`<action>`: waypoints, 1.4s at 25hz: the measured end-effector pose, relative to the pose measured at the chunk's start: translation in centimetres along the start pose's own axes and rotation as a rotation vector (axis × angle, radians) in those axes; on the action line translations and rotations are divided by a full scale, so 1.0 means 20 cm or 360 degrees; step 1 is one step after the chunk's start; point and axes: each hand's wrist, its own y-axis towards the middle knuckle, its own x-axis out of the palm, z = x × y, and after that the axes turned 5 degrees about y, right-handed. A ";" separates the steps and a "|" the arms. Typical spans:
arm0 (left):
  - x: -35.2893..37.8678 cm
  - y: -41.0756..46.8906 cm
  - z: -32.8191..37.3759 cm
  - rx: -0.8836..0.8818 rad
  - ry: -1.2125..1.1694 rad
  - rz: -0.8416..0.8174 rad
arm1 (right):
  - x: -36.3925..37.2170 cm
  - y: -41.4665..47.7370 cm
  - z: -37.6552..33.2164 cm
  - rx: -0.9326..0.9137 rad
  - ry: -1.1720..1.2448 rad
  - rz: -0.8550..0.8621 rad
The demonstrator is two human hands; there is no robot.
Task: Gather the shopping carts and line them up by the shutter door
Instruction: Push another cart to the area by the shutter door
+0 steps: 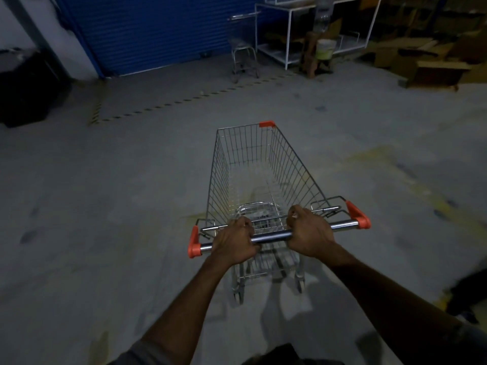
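I see the cart (290,164) at lower centre, left hand (235,242) and right hand (309,233) each curled tight round its handle (271,236). Bare floor (131,180) opens wide ahead and left. At top centre, a second cart (243,48) stands at the blue shutter (163,30)'s right edge, beside a white rack (288,35).

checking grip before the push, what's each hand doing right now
Left hand: closed around the cart handle.
Right hand: closed around the same handle, nearer the right end.
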 end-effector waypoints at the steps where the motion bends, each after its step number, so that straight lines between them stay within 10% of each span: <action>1: -0.01 0.10 -0.04 0.0001 -0.0004 -0.0013 | 0.00 0.11 0.02 -0.0002 -0.0006 -0.0022; 25: -0.23 2.48 -0.95 -0.0371 0.0540 0.0161 | 0.14 2.76 0.69 -0.0022 -0.0232 -0.0124; 32: -0.27 3.13 -1.36 -0.0286 0.0577 0.0335 | 0.27 3.53 0.81 -0.0120 -0.0147 0.0105; 35: -0.28 3.41 -1.56 -0.0245 0.0560 0.0350 | 0.39 3.85 0.89 -0.0463 -0.0082 0.0709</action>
